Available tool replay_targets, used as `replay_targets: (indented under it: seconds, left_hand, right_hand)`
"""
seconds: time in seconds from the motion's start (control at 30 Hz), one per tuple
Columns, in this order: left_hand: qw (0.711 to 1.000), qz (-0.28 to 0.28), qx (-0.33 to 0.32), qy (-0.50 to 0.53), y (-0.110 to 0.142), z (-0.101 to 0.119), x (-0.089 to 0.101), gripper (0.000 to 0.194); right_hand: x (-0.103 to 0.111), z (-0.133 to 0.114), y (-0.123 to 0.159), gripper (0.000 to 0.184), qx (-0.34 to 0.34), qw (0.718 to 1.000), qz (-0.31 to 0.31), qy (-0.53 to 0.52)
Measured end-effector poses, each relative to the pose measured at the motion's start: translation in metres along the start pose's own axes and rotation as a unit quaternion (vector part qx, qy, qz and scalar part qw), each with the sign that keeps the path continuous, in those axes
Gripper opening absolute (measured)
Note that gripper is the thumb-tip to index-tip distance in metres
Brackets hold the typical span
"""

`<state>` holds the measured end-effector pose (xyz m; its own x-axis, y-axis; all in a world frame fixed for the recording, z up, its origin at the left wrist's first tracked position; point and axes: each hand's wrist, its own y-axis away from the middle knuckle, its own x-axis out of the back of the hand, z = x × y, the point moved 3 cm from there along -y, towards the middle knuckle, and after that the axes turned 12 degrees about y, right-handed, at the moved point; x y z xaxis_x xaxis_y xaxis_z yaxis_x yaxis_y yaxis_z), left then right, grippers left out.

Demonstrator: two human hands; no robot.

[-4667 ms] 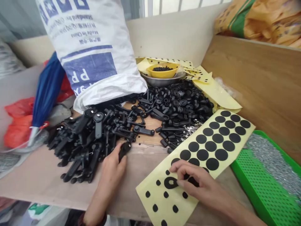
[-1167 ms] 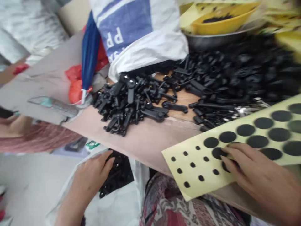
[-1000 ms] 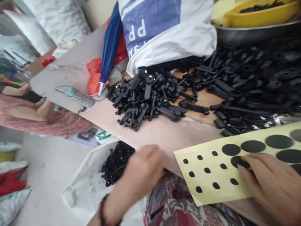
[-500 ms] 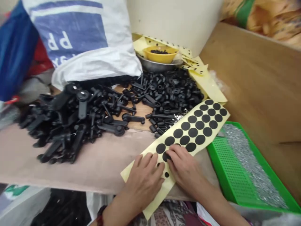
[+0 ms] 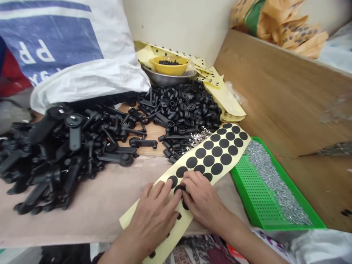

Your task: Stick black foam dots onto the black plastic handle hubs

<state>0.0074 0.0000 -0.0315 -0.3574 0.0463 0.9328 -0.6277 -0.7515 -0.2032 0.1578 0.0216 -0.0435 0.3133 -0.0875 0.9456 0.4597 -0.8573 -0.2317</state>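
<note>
A pale yellow backing sheet (image 5: 158,234) with rows of black round stickers (image 5: 208,160) lies slantwise across the front of the table. My left hand (image 5: 154,212) rests flat on its lower part, fingers stretched out, the fingertips close to the lowest stickers. On the right, my right hand (image 5: 203,201) has bent fingers closed together at the edge of one black round sticker (image 5: 179,188). Its thumb and index finger seem to pinch that sticker, though the contact is partly hidden. Small dark spots show on the bare part of the sheet between my hands.
Black plastic crank-like parts (image 5: 74,132) are heaped at left, with round black parts (image 5: 189,104) behind. Metal-tipped pieces (image 5: 196,139) lie beside the sheet. A green basket (image 5: 247,205) of small silvery pieces stands right. A yellow bowl (image 5: 170,69) and white sack (image 5: 90,77) are at the back.
The view has swung right, so everything sits further left. My left hand has slid up the sheet towards the lowest stickers. My right hand stays at the sticker's edge.
</note>
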Motion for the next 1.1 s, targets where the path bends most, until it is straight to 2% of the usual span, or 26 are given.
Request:
replay_targets:
  seconds: [0.13,0.27,0.33,0.47,0.53,0.83,0.97,1.1]
  left_hand:
    - [1.0,0.007,0.007,-0.003,-0.006,0.005,-0.003,0.026]
    - [1.0,0.017,0.004,0.005,-0.003,0.004,-0.004,0.027]
    - [1.0,0.019,0.004,0.006,-0.002,0.004,-0.005,0.028]
    - [1.0,0.028,-0.002,0.009,-0.001,0.004,-0.006,0.027]
    - [1.0,0.026,-0.004,0.006,-0.001,0.004,-0.007,0.027]
    - [1.0,0.001,-0.004,-0.021,0.004,0.005,-0.015,0.027]
    - [1.0,-0.002,0.004,-0.017,0.008,0.005,-0.015,0.029]
    - [0.999,0.003,0.006,0.043,0.011,0.0,-0.006,0.029]
  right_hand:
    - [0.005,0.001,0.0,0.019,-0.001,0.998,-0.004,-0.063]
    - [0.012,0.005,-0.001,0.018,0.005,0.988,-0.017,-0.152]
    - [0.012,0.005,-0.002,0.018,0.009,0.99,-0.012,-0.138]
    - [0.007,0.002,-0.003,0.02,0.021,1.0,-0.001,-0.006]
    - [0.006,0.001,-0.004,0.021,0.028,1.0,-0.004,0.01]
    - [0.012,0.0,-0.001,0.02,-0.004,0.99,-0.033,-0.134]
    - [0.011,-0.001,0.001,0.018,0.001,0.99,-0.055,-0.132]
    - [0.006,-0.002,0.002,0.019,-0.006,0.989,-0.051,-0.139]
